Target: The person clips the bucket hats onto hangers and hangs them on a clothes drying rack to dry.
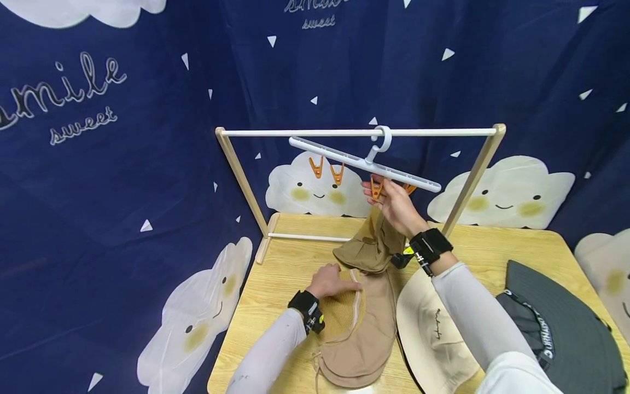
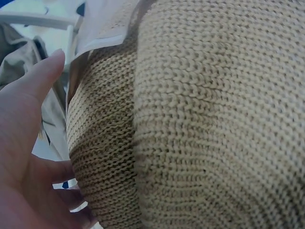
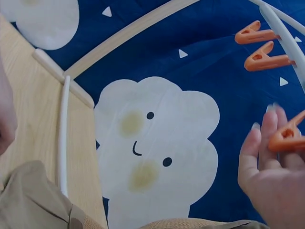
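Observation:
My right hand (image 1: 397, 205) is raised under the white hanger (image 1: 344, 158), its extended fingers behind an orange clip (image 1: 376, 189). The right wrist view shows this clip (image 3: 285, 139) in front of the fingers. An olive-brown hat (image 1: 371, 249) with a mesh part hangs below the hanger's lowered right end, partly hidden by my right hand. On the table, my left hand (image 1: 331, 280) lies at the edge of a tan hat with a knitted part (image 1: 339, 314). In the left wrist view its thumb stands apart and its fingertips meet the knit (image 2: 105, 143).
The hanger hooks over the white rail (image 1: 295, 133) of a wooden-sided rack (image 1: 241, 180). Two more orange clips (image 1: 316, 167) hang on its left half. A cream hat (image 1: 423, 323) and a dark grey hat (image 1: 576, 323) lie on the wooden table (image 1: 275, 284) at right.

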A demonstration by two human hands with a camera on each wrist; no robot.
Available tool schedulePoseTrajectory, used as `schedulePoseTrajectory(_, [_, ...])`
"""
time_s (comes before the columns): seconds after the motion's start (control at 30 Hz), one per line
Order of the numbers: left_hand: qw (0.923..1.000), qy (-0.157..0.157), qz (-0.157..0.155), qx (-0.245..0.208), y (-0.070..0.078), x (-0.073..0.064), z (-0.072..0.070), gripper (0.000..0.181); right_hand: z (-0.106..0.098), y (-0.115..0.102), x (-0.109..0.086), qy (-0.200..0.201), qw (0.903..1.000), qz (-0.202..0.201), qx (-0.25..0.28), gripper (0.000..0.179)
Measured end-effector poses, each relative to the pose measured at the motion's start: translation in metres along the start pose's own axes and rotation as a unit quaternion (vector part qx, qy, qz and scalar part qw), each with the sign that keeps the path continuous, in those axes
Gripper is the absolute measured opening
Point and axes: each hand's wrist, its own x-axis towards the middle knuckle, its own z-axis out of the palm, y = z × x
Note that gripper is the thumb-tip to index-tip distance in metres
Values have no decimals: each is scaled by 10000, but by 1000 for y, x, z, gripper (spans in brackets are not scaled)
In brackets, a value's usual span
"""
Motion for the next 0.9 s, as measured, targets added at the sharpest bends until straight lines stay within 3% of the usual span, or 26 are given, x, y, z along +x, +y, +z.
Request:
schedulePoseTrajectory(0.17, [9987,-231,-180,422,9,-6,-3,105,-5,0,1,-283,9984,159,461,50])
schedulePoseTrajectory(0.4, [9979,-280,36,576,10,-9,3,102,-5,2,4,-653,9916,234,1089,52])
schedulePoseTrajectory(0.6, [9976,-171,333,588,12,1,13,103,-5,4,8,-857,9799,226,1786,42])
schedulePoseTrajectory(0.9, [9960,27,432,784,20,13,22,102,-9,7,11,-972,9730,267,2078,42])
